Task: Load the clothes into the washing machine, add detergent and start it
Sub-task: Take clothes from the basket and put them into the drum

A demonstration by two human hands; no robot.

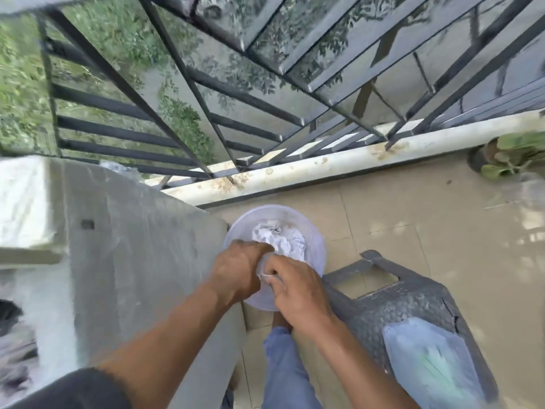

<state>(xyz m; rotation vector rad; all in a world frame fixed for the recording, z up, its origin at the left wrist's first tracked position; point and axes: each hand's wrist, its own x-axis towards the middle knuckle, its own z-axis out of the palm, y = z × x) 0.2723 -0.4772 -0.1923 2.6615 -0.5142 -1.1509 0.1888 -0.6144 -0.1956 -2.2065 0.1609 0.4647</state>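
Observation:
A round translucent tub [317,246] is beside the right corner of the grey washing machine [132,246]. Inside it lies a crumpled clear plastic bag with white contents [283,237], probably detergent. My left hand [239,270] and my right hand [298,290] meet over the tub's near side. Both pinch the bag's gathered neck between their fingers, and a thin white tie shows at my right fingertips. Whether the tub rests on something or is lifted is hidden by my hands. At the far left edge, dark cloth [11,335] shows blurred, at the machine's opening.
A grey plastic stool [407,296] stands right of my hands with a translucent lid [427,358] on it. A black metal railing [206,119] and a low white kerb [324,166] close the tiled balcony. A potted plant [507,157] is at the far right.

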